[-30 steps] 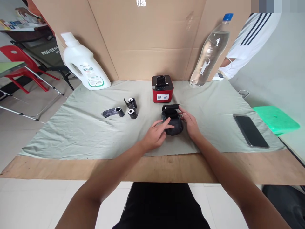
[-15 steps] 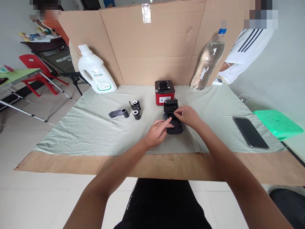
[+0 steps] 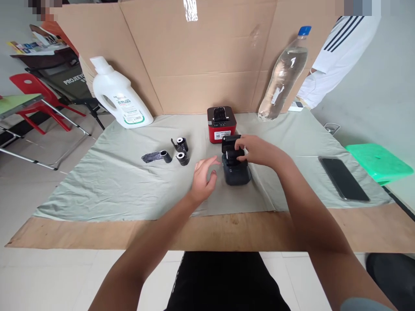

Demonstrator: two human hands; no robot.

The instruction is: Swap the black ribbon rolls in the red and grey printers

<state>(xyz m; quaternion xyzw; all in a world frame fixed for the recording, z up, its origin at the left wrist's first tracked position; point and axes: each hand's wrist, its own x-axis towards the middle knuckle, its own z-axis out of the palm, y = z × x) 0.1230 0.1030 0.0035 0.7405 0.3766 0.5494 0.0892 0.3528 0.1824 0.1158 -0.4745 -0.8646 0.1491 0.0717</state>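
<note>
A small black printer (image 3: 236, 173) stands on the cloth in front of me with its lid (image 3: 228, 144) raised at the back. My right hand (image 3: 254, 149) reaches over its open top from the right. Thumb and fingers of that hand grip a black roll (image 3: 230, 155) at the printer's opening; part of the roll is hidden by the fingers. To the left of the printer, my left hand (image 3: 204, 179) hovers with curved fingers, thumb apart, holding nothing. Farther left are several black rolls (image 3: 183, 159), one with a crinkled strip (image 3: 151, 157) pulled out of it.
Behind the black printer sits a red and black printer (image 3: 221, 125). A white jug (image 3: 123, 97) and a clear bottle (image 3: 283, 80) lean against the cardboard screen (image 3: 204, 52). A phone (image 3: 343, 178) lies at the right. People stand beyond the screen.
My left hand has moved off the printer to the left and opened. My right hand now grips the black roll and has risen slightly at the printer's opening. The camera view has shifted.
</note>
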